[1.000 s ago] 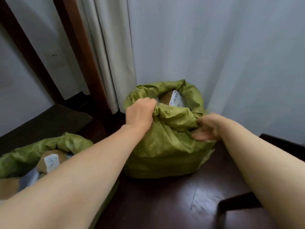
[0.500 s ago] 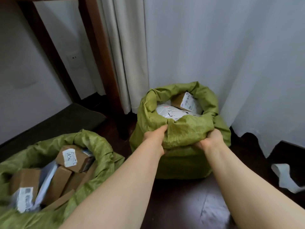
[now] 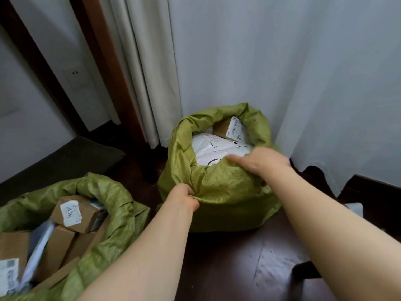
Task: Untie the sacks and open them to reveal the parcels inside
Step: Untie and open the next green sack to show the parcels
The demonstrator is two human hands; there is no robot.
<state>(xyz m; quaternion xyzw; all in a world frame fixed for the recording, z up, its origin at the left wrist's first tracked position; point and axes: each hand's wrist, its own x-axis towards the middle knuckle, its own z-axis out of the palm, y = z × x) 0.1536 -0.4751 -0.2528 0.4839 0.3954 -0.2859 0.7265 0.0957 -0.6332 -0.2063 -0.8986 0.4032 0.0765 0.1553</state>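
two hands work the sack (image 3: 227, 205) at its near rim: left hand (image 3: 184, 197) clamped on a fold, right hand (image 3: 260, 161) straight-fingered. soft weave, likely rolls easily.

Single view, worn on head, wide angle. Aimed forward and down at floor (image 3: 238, 268) in a room corner. Close range: left hand (image 3: 184, 197) and right hand (image 3: 260, 161) near frame centre at arm's reach, forearms entering from bottom edge. Centred: sack (image 3: 223, 192), in front of curtain (image 3: 260, 61). Nearer lens, second sack (image 3: 112, 192), cut off by lower-left corner. At left, door frame (image 3: 104, 61) slanting, verticals there fanning outward toward top.
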